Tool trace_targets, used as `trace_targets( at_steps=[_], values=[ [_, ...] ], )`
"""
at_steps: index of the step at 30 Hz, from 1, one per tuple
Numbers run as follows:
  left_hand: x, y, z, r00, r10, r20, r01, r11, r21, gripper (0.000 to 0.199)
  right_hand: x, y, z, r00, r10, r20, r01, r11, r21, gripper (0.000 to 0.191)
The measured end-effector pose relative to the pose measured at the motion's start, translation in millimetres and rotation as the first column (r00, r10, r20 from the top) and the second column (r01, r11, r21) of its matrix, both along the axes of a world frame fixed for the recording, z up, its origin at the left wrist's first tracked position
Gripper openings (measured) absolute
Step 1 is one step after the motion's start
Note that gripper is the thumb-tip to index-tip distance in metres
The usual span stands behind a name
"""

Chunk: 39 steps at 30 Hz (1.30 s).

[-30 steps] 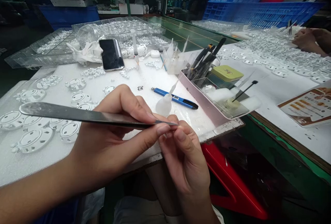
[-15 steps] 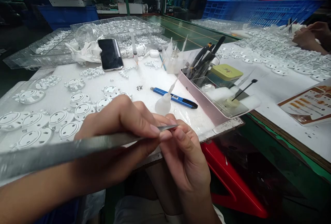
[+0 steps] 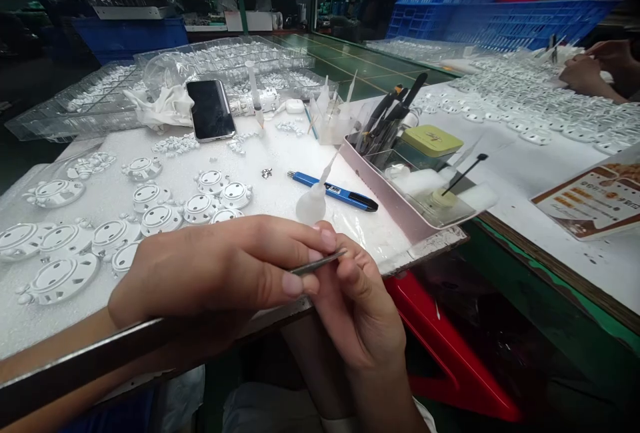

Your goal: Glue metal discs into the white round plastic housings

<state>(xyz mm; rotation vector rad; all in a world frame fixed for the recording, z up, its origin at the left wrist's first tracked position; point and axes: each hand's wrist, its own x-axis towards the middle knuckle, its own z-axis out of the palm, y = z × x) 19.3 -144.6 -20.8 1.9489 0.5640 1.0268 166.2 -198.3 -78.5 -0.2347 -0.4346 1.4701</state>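
My left hand (image 3: 210, 266) is closed around metal tweezers (image 3: 320, 261), pinching them between thumb and fingers. Their fine tip reaches the fingertips of my right hand (image 3: 367, 306), and the broad dark end runs down past my left wrist. My right hand has its thumb and fingers drawn together. Whatever it pinches is too small or too hidden to name. Just behind the hands stands a translucent squeeze bottle (image 3: 311, 203) with a thin nozzle. A blue pen (image 3: 333, 191) lies behind it, and a small heap of shiny bits (image 3: 267, 172) is left of the pen.
Several white round parts (image 3: 60, 276) cover the left of the white table. A phone (image 3: 211, 110) leans near clear trays (image 3: 225, 53). On the right, a pink box (image 3: 395, 200) holds tools and a yellow-green tin (image 3: 433, 138). Another person's hands (image 3: 593, 73) are at far right.
The tweezers have turned in my left hand, their broad end dropping lower and showing a dark side. My left hand has rolled, with its back more toward me. The right hand stays nearly still.
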Motion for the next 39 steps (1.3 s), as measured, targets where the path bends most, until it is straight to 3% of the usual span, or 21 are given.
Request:
trace_targets(
  at_steps=[3, 6, 11, 17, 21, 30, 39],
  values=[
    [1, 0, -1.1, 0.997, -0.072, 0.002, 0.072, 0.997, -0.001, 0.023, -1, 0, 0.1, 0.999, -0.039, -0.007, 0.039, 0.999, 0.022, 0.013],
    [0, -2, 0.5, 0.987, -0.123, 0.106, 0.124, 0.992, -0.008, 0.026, -2, 0, -1.2, 0.998, -0.059, 0.011, 0.059, 0.997, 0.04, 0.024],
    [1, -5, 2.4, 0.973, -0.18, 0.145, 0.184, 0.983, -0.017, 0.015, -5, -1, -2.0, 0.991, -0.119, 0.054, 0.118, 0.993, 0.016, 0.013],
    [12, -1, 9.0, 0.969, -0.01, 0.248, -0.002, 0.999, 0.048, 0.025, -7, -1, 2.7, 0.984, -0.162, -0.071, 0.156, 0.984, -0.08, 0.008],
    [19, -2, 11.8, 0.975, 0.059, 0.215, -0.075, 0.995, 0.071, 0.028, -8, -2, 3.7, 0.981, -0.192, -0.043, 0.185, 0.976, -0.118, 0.009],
    [14, -8, 9.2, 0.981, 0.058, 0.184, -0.064, 0.998, 0.026, 0.025, -7, -3, 3.6, 0.987, -0.163, -0.016, 0.16, 0.982, -0.102, 0.006],
    [15, -7, 6.6, 0.986, 0.113, 0.125, -0.123, 0.989, 0.08, 0.021, -7, -1, 4.2, 0.986, -0.168, -0.004, 0.167, 0.981, -0.095, 0.006]
  ],
)
